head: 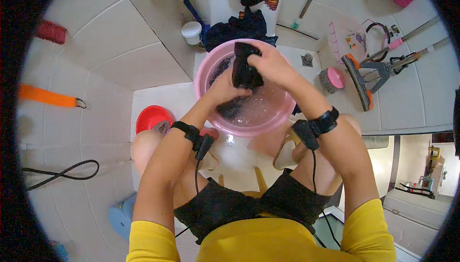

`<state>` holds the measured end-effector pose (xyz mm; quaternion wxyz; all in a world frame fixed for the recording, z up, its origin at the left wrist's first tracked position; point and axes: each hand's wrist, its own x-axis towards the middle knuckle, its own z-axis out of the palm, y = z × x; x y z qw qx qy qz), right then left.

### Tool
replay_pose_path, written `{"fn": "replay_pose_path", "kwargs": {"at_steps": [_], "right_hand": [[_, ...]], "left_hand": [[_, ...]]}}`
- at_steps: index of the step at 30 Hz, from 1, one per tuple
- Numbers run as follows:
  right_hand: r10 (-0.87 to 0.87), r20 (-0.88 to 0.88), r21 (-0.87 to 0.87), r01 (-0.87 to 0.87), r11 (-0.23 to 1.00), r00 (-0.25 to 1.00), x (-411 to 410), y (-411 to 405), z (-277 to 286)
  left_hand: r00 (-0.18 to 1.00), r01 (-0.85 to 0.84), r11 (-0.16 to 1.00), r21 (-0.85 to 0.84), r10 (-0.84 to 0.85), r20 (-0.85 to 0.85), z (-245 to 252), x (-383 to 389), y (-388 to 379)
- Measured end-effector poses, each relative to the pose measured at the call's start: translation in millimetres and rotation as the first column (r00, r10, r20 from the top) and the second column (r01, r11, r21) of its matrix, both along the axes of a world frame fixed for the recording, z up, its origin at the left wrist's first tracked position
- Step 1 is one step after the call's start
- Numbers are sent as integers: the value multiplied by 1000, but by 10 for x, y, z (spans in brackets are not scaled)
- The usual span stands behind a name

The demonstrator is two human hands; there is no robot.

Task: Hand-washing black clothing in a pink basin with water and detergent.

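A pink plastic basin [201, 93] of water with suds stands on the floor before me. Over it I hold a wet black cloth item [246, 69], its exact kind unclear. My right hand [267, 61] grips its upper right side. At its lower left is my left hand [228, 86], with the thumb stretched out under it; part of the palm is hidden behind the cloth. More dark fabric [230, 109] lies in the water beneath my hands. Behind the basin, dark clothes [237, 28] are heaped against a white appliance or container.
A red bowl [152, 118] with a greyish item stands at the left. On the right are a pink-backed scrub brush [335, 78], a floor drain [307, 60] and a squeegee-type mop [359, 82]. A white lidded tub [191, 32] stands behind, left of the clothes.
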<state>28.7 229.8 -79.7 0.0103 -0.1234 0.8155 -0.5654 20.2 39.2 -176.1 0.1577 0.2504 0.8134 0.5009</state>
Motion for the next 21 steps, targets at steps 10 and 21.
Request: {"fn": "replay_pose_path", "kwargs": {"at_steps": [10,21], "right_hand": [[3,419,-547,250,799,908,-72,210,200],[-185,-355,270,290,918,916,-292,404,-162]], "left_hand": [[987,15,983,181,-43,153,696,-248,6],[1000,-7,993,-118,4,-22,409,-339,188]]}}
